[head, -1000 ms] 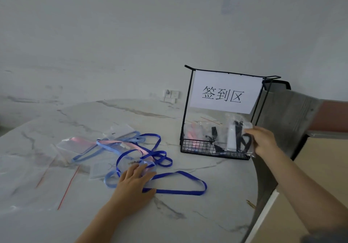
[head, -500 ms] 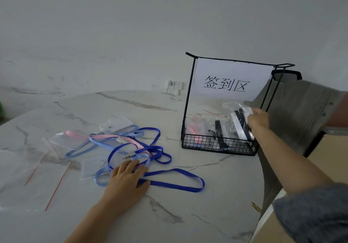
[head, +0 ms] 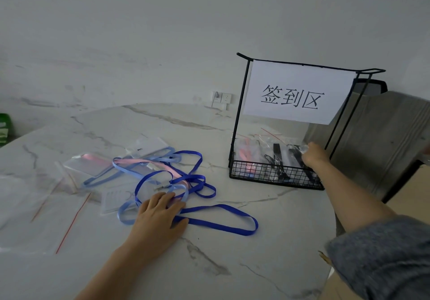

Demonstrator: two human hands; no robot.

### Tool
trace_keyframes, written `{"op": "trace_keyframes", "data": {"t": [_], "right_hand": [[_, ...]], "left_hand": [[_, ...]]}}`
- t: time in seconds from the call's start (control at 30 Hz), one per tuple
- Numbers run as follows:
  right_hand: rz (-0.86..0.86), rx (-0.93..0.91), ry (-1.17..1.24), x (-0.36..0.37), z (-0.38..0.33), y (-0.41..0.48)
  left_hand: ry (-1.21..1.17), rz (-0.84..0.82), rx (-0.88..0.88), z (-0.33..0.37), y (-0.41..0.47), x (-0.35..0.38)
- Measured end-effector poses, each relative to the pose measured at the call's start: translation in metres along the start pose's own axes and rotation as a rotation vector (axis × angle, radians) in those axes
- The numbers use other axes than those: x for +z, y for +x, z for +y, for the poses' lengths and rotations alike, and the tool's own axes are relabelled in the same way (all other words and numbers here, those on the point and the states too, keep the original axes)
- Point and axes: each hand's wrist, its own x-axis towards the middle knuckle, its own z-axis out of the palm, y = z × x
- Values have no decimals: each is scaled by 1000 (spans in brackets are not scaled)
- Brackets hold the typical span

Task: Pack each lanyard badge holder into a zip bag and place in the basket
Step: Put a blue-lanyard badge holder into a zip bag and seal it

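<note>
Currently the right hand's (head: 314, 156) fingers pinch a clear zip bag (head: 299, 147) with black lanyard (head: 297, 158) inside the black wire basket (head: 274, 180), left hand (head: 158, 218) flat on blue ribbon lanyards (head: 221, 224).

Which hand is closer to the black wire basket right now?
Right. The right hand holds a zip bag inside the basket; the left hand rests on blue lanyards off to its left.

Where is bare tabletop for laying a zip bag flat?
Free: table between both forearms, nearer than the dark blue lanyard; far strip behind the lanyard pile. Crowded: pile under the left hand, zip bags left of it, basket where the right hand grips a packed bag.
</note>
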Motion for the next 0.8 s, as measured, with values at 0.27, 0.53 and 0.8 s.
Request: {"op": "trace_keyframes", "data": {"t": [0.27,0.53,0.8], "right_hand": [[-187,-30,-258,3,-3,-1],[14,-178,-230,2,-22,-36],[29,-685,17,18,-113,-143]], "left_hand": [[-24,34,-3,1,0,1],[-105,150,-9,-4,2,7],[-518,851,-362,-20,-9,-15]]}}
